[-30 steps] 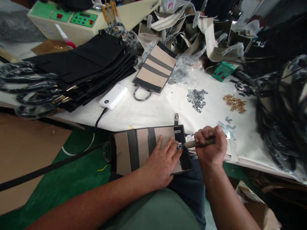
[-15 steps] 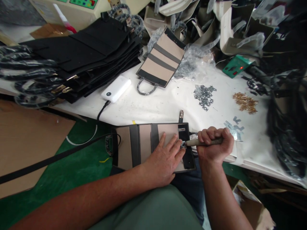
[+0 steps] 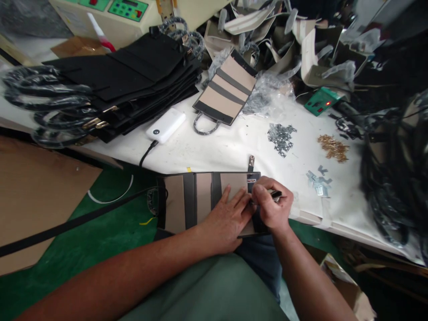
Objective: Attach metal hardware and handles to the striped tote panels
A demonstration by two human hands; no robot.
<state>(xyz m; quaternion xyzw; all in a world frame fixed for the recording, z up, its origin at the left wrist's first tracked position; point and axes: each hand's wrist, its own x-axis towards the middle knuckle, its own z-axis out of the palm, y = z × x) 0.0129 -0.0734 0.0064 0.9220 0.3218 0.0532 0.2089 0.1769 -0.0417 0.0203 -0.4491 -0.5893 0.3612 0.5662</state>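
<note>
A beige and black bag panel [image 3: 203, 196] lies open over my lap at the table's edge, with a handle at its left end. Spread flat on its right part is my left hand [image 3: 225, 218], fingers stretched out. My right hand [image 3: 276, 205] is closed at the panel's black right strip, close to my left fingertips. From the fist sticks the dark, shiny end of a hand tool [image 3: 277, 195]; the rest is hidden, so I cannot tell its kind. A small metal plate [image 3: 251, 180] shows in the strip, and a tab with a metal clasp [image 3: 251, 161] extends beyond the panel's far edge.
Stacked black bag pieces [image 3: 133, 76] with wrapped handles lie at left, near a white power bank [image 3: 166, 126]. Another beige panel [image 3: 230, 87] lies behind. Dark metal plates [image 3: 281, 139], brass-coloured pieces [image 3: 333, 148], silver pieces [image 3: 319, 182] and a green box [image 3: 323, 101] are at right.
My right hand has moved left, closer to my left fingers, and turned, so the tool's long tan handle no longer shows. My left hand stays flat on the panel. The view has shifted slightly.
</note>
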